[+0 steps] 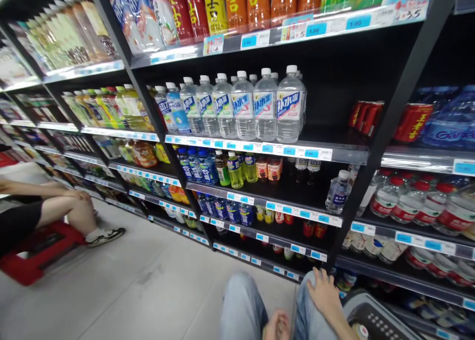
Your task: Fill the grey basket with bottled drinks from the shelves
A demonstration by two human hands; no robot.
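Note:
My right hand [324,293] lies flat on my right knee, fingers spread, holding nothing. My left hand [276,326] hangs between my jeans-clad thighs at the bottom edge. Its fingers are curled together and nothing shows in them. A dark grey shopping basket [378,316] stands just right of my right knee, with a capped bottle [360,331] partly visible inside. In front of me are black shelves; the nearest items are clear water bottles with blue-and-pink labels [265,107] on the shelf above.
Black shelving [260,147] full of drinks runs from left to right, with blue price tags along each edge. A single small water bottle [338,192] stands on a mid shelf. At left, another person's legs [70,209] rest by a red stool [33,253]. Grey tiled floor [148,280] lies between us.

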